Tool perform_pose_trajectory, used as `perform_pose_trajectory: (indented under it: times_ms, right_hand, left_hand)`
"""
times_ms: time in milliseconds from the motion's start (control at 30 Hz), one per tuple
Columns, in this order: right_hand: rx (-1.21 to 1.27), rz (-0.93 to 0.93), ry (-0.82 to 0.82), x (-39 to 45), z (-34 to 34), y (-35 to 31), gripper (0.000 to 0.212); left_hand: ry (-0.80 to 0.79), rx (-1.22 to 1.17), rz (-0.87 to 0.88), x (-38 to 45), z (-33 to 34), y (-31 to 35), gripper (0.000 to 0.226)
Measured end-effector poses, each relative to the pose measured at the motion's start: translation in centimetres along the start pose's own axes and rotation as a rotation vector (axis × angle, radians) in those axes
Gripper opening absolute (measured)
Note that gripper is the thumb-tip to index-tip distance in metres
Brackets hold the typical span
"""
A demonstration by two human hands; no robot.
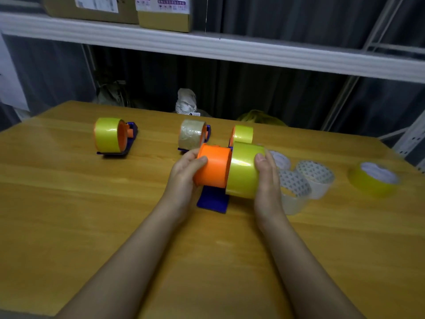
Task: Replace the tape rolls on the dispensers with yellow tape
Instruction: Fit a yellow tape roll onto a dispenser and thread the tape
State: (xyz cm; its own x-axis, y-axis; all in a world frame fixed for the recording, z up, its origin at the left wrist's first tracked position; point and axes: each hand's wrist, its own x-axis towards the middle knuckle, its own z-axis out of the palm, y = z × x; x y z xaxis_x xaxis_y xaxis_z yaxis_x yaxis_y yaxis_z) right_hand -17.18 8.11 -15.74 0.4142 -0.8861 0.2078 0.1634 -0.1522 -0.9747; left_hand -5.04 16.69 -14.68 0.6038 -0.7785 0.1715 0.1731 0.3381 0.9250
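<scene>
Yellow tape roll (pixel 243 170): held at the right end of the near dispenser's orange drum (pixel 215 166), touching its flange and seemingly only partly slid on, above the middle of the tabletop (pixel 92 215).
Right hand (pixel 268 180): fingers curled round the far side of the yellow tape roll, thumb on top, grasping it.
Left hand (pixel 184 173): fingers and thumb wrapped round the orange drum, holding it steady.
Near dispenser (pixel 212 200): its blue base stands on the tabletop below the drum, between the two hands.
Step in hand: by my reading, mounting the yellow roll on this dispenser's drum.
Next move: likely calls for pushing the roll squarely leftward along the drum while the left hand braces it, keeping the core in line so it does not bind.
Removed rolls (pixel 305 180): pale, patterned-core rolls lying just right of the right hand.
Spare yellow roll (pixel 374 179): flat on the tabletop, well apart at the right.
Far right dispenser (pixel 242 134): already carries yellow tape, just behind the hands.
Far middle dispenser (pixel 193 135): carries clear-brownish tape, so it looks not yet replaced.
Far left dispenser (pixel 112 135): carries yellow tape.
</scene>
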Motion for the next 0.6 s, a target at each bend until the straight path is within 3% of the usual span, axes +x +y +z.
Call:
perform_pose_trajectory:
  times_ms: [100,233,600]
  right_hand:
    - [-0.048,0.016,-0.036,0.0,0.2,0.2,0.045]
    - [-0.116,0.016,-0.072,-0.4,0.7,0.6,0.053]
    - [-0.001,0.074,-0.306,-0.8,1.6,0.4,0.064]
  left_hand:
    - [0.062,0.039,-0.064,-0.1,0.5,0.0,0.028]
    - [0.087,0.103,-0.093,-0.5,0.8,0.1,0.027]
    - [0.091,0.239,0.088,-0.8,0.1,-0.7,0.029]
